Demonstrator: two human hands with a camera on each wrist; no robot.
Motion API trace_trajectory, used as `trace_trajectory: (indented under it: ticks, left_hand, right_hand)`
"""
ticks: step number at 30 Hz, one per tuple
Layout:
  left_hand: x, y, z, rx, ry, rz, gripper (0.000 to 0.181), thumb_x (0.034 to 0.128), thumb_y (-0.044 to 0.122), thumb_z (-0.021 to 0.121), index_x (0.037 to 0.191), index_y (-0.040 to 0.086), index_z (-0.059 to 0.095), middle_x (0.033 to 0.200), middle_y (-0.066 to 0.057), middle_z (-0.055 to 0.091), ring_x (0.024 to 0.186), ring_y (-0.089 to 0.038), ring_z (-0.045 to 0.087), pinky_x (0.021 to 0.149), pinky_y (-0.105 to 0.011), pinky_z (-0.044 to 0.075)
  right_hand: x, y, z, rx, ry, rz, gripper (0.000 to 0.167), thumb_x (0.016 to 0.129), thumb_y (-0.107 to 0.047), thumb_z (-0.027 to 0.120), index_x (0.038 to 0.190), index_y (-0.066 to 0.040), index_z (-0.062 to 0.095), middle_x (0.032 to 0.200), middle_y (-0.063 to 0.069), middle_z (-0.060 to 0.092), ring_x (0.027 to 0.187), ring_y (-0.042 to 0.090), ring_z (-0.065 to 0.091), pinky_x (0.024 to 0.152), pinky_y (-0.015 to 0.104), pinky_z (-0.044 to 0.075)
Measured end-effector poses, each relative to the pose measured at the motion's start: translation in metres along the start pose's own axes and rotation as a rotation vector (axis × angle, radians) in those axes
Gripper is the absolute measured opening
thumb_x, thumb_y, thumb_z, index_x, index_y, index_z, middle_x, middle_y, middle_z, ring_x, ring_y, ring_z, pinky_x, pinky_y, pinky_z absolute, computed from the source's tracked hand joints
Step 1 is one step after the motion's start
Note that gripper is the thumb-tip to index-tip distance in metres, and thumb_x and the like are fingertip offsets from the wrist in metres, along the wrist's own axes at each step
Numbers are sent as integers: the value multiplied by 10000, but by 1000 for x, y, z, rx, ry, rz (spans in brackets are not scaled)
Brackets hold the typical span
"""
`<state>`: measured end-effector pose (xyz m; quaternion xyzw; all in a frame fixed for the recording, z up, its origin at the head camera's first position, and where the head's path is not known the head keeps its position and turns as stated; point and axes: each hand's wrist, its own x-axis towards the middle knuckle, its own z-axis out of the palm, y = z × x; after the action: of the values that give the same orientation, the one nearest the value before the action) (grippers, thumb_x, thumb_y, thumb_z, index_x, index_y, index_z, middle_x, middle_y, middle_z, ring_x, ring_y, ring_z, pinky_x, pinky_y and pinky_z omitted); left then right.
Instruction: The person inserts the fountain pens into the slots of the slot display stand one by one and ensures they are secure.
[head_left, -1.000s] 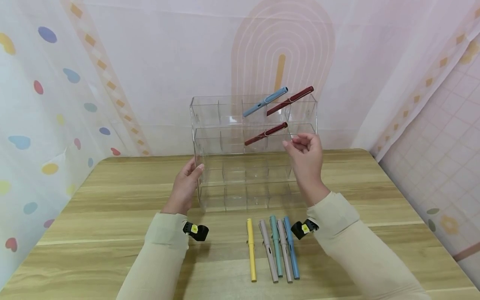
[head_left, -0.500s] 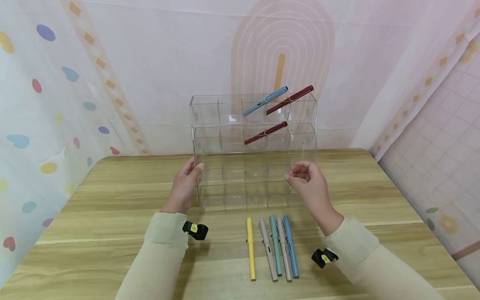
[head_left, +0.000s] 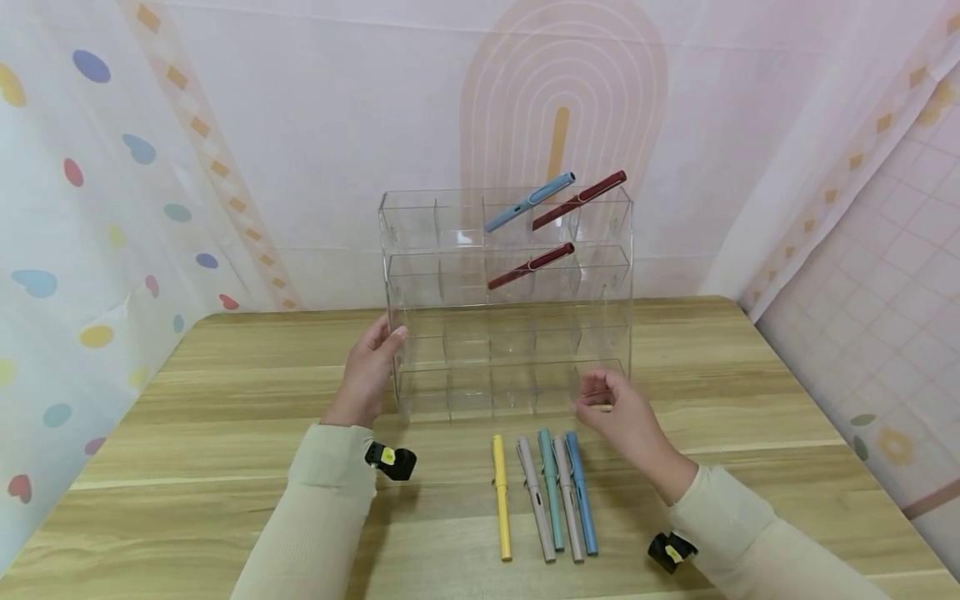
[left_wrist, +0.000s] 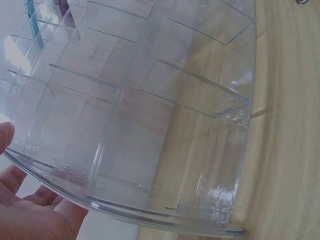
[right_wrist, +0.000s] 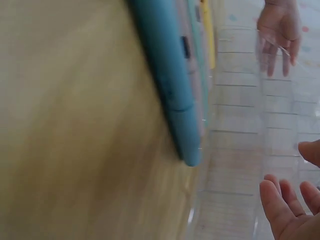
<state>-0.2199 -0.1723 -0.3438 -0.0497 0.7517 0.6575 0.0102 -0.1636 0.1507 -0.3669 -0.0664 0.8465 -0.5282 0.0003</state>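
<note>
A clear acrylic rack with tiered compartments stands upright on the table. My left hand holds its left side edge, thumb in front and fingers behind; the left wrist view shows the fingers around the clear panel. My right hand hovers by the rack's lower right corner, fingers loosely curled and holding nothing. A light blue pen and a dark red pen lean in the top tier. Another dark red pen leans in the tier below.
On the table before the rack lie a yellow pen, two greyish-pink pens, a green pen and a blue pen. Patterned curtains hang behind the wooden table and at both sides.
My right hand has come down from the rack's second tier to its lower right corner, close to the blue pen. The left hand, the rack and the pens have stayed put.
</note>
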Motion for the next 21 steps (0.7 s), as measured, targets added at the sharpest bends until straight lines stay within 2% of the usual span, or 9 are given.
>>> trace_trajectory:
  ticks: [5, 11, 17, 21]
  left_hand:
    - [0, 0, 0, 0, -1, 1, 537, 1043, 300, 420, 1541, 190, 252, 1542, -112, 303, 1425, -295, 234, 1139, -513, 215]
    - [0, 0, 0, 3, -3, -5, 537, 1045, 303, 415, 1544, 209, 243, 1556, -94, 280, 1434, -298, 216, 1142, -519, 203]
    - [-1, 1, 0, 7, -4, 0, 542, 1044, 314, 414, 1546, 213, 236, 1560, -91, 273, 1436, -303, 210, 1141, -528, 199]
    - [-2, 1, 1, 5, -10, 1, 550, 1042, 324, 416, 1548, 220, 228, 1565, -95, 261, 1437, -310, 203, 1139, -539, 193]
  right_hand:
    - [-8, 7, 3, -29, -60, 44, 399, 881, -10, 650, 1254, 59, 528, 1145, 193, 584, 1008, 275, 605, 808, 349, 529]
    - [-14, 11, 7, -104, -87, 80, 416, 835, -19, 683, 1226, 56, 565, 1091, 164, 614, 952, 250, 615, 763, 349, 535]
    - [-14, 15, 9, -182, -155, 91, 448, 819, -39, 707, 1232, 62, 565, 1050, 153, 618, 954, 285, 620, 746, 380, 537]
    - [-13, 17, 10, -187, -170, 112, 475, 801, -43, 738, 1234, 54, 568, 1051, 153, 618, 973, 305, 611, 715, 371, 531]
